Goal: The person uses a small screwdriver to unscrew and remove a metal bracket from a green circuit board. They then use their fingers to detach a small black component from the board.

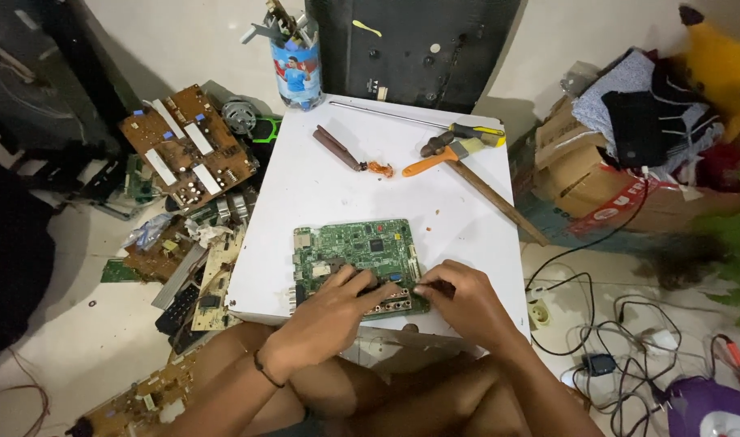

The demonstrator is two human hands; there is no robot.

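A green circuit board point(355, 249) lies near the front edge of a small white table point(329, 182). My left hand point(331, 310) rests on the board's near edge, fingers pressing down on its connectors. My right hand point(459, 298) sits at the board's near right corner, fingertips pinched together on something small and dark that I cannot make out. Both forearms reach in from below, over my crossed legs.
On the table's far side lie pliers point(346, 152), a hammer point(467, 174), a yellow-handled screwdriver point(435, 123) and a cup of tools point(295, 69). Brown circuit boards point(188, 150) litter the floor left. Cables point(613, 340) and cardboard boxes point(597, 182) crowd the right.
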